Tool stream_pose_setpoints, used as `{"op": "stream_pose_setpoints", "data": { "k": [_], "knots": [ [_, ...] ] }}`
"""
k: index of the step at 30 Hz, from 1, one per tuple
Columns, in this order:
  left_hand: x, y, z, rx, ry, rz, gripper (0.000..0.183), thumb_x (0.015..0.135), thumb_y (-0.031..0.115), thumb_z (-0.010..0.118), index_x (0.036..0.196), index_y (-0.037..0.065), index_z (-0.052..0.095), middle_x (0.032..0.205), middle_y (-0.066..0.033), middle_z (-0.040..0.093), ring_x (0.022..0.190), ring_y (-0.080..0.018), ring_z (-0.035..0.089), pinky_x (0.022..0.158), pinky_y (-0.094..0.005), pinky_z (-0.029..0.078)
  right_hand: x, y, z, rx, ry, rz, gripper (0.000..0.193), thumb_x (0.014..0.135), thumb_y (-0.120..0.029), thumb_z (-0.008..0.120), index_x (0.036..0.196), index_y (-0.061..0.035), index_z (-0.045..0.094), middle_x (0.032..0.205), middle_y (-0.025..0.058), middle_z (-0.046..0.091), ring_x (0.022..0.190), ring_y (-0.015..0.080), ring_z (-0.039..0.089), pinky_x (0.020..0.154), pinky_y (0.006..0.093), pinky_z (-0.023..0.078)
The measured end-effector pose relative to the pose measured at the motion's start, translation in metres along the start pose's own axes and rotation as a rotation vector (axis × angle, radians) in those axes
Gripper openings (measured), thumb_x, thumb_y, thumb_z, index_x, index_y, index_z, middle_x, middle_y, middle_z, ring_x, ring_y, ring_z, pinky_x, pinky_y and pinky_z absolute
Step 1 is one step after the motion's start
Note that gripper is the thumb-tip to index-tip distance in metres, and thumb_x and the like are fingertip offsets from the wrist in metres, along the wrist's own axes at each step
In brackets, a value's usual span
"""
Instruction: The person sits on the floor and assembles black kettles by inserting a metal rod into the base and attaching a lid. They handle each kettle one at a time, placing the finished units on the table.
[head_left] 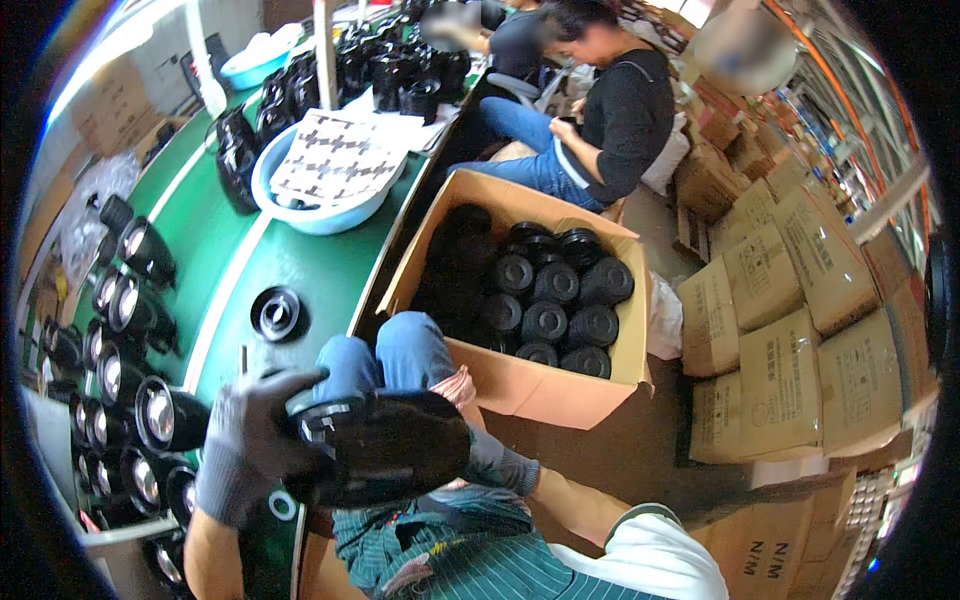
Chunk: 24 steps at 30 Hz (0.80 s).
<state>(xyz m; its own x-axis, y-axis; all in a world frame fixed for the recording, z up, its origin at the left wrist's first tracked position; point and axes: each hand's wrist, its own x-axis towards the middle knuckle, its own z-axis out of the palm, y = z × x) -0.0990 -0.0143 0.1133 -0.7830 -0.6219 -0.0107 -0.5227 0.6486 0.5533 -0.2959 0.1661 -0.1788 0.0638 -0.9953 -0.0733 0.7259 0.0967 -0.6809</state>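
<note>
A glossy black cylindrical jug body [390, 447] lies on its side above my lap. My left hand [258, 432], in a grey and black glove, is closed on its left end. At the right end my gloved right hand [497, 462] grips the same body from behind, its fingers mostly hidden. Beyond my left hand, a round black lid-like part [278, 313] with a raised ring rests on the green table [225, 275]. A small pale ring [282, 505] lies on the table beside my left wrist.
An open carton [540, 385] of several black ribbed round parts stands ahead to the right. Several black jugs with shiny insides [165, 415] line the left. A blue basin [330, 215] holds printed sheets. A seated co-worker [630, 120] is beyond the carton; stacked cartons [780, 385] stand right.
</note>
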Motion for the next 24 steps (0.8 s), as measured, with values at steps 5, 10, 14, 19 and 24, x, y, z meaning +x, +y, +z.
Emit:
{"op": "stream_pose_setpoints", "data": {
  "k": [5, 10, 14, 19, 24],
  "knots": [
    [-0.003, -0.011, -0.007, -0.041, -0.049, 0.154, 0.060, 0.070, 0.020, 0.083, 0.127, 0.009, 0.067, 0.096, -0.0210, 0.074, 0.088, -0.0360, 0.074, 0.083, -0.0416, 0.058, 0.009, -0.006, 0.024, 0.031, -0.032, 0.007, 0.060, 0.101, -0.017, 0.060, 0.154, 0.0017, 0.039, 0.155, 0.0133, 0.046, 0.137, 0.0262, 0.049, 0.117, 0.0377, 0.040],
    [-0.008, 0.010, -0.022, -0.013, -0.134, 0.246, 0.062, 0.074, 0.022, 0.080, 0.131, 0.003, 0.064, 0.112, -0.0214, 0.072, 0.101, -0.0341, 0.072, 0.093, -0.0398, 0.056, 0.010, -0.016, 0.038, 0.077, -0.017, -0.020, 0.058, 0.101, -0.017, 0.060, 0.153, 0.0013, 0.040, 0.153, 0.0127, 0.048, 0.135, 0.0259, 0.050, 0.116, 0.0378, 0.041],
    [-0.014, 0.003, -0.031, -0.388, -0.196, 0.312, 0.057, 0.088, 0.023, 0.072, 0.138, -0.001, 0.059, 0.118, -0.0210, 0.071, 0.103, -0.0307, 0.073, 0.095, -0.0399, 0.057, 0.008, -0.024, 0.038, 0.065, 0.001, -0.028, 0.057, 0.101, -0.017, 0.059, 0.152, 0.0011, 0.042, 0.151, 0.0122, 0.049, 0.134, 0.0256, 0.051, 0.116, 0.0378, 0.041],
    [-0.032, 0.009, -0.022, -0.308, -0.038, 0.326, 0.051, 0.088, 0.017, 0.069, 0.136, 0.002, 0.061, 0.114, -0.0214, 0.072, 0.098, -0.0343, 0.073, 0.089, -0.0414, 0.058, 0.005, -0.024, 0.039, 0.058, -0.012, -0.013, 0.055, 0.101, -0.017, 0.059, 0.150, 0.0008, 0.043, 0.149, 0.0116, 0.051, 0.132, 0.0253, 0.052, 0.115, 0.0379, 0.042],
    [-0.034, 0.011, -0.019, -0.114, 0.078, 0.341, 0.052, 0.079, 0.011, 0.071, 0.130, 0.005, 0.065, 0.111, -0.0197, 0.072, 0.100, -0.0387, 0.071, 0.089, -0.0434, 0.055, 0.007, -0.028, 0.039, 0.043, -0.019, -0.022, 0.053, 0.101, -0.016, 0.058, 0.149, 0.0004, 0.045, 0.147, 0.0110, 0.053, 0.130, 0.0250, 0.053, 0.114, 0.0380, 0.042]
  ]
}}
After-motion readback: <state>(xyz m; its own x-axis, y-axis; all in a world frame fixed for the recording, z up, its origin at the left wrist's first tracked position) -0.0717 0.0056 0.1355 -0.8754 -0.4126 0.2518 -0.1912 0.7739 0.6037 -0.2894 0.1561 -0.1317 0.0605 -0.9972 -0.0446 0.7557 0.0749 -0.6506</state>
